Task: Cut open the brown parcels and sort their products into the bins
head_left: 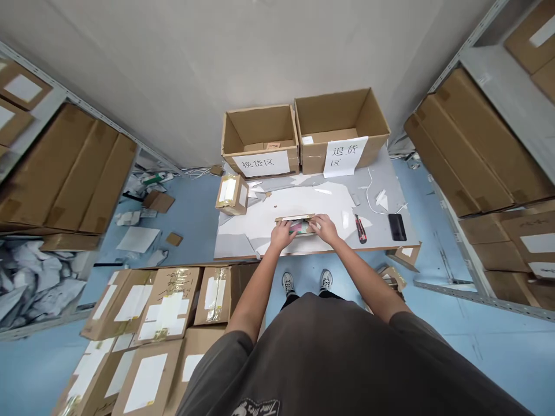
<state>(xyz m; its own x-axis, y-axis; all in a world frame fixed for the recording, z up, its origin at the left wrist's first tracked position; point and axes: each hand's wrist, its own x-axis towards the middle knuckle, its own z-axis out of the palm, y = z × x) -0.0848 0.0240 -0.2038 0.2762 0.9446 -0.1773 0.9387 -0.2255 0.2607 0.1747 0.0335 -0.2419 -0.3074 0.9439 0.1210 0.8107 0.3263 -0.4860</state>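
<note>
A small opened cardboard box (pixel 295 218) lies at the near edge of the table, with its flap raised along the far side. Inside it shows a pink and green packet (pixel 298 226), partly covered by my fingers. My left hand (pixel 282 234) grips the box's left end, thumb reaching in over the packet. At the right end, my right hand (pixel 324 229) has its fingers bent around the box's edge and flap. A red and black utility knife (pixel 360 229) lies to the right of my right hand, and a black phone (pixel 396 227) is farther right.
Two large open cartons with paper signs, a left one (pixel 260 138) and a right one (pixel 342 130), stand at the table's back. A taped box (pixel 232 195) sits at the left. Stacked parcels (pixel 169 303) crowd my left side; shelves with cartons (pixel 481 144) flank both sides.
</note>
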